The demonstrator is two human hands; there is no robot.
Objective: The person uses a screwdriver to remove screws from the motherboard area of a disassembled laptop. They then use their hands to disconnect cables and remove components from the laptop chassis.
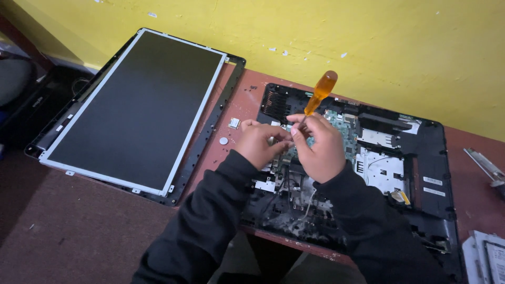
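An opened black laptop base lies on the reddish table, its circuit board and metal parts exposed. Over its middle, my right hand grips a screwdriver with an amber handle, the handle pointing up and away and the shaft running down into my fingers. My left hand is right beside it, fingers pinched at the screwdriver's tip; what it pinches is hidden. Both sleeves are black.
A detached laptop screen panel in its black frame lies at the left. A small square part and a coin cell rest between screen and base. Metal pieces lie at the right edge, against a yellow wall.
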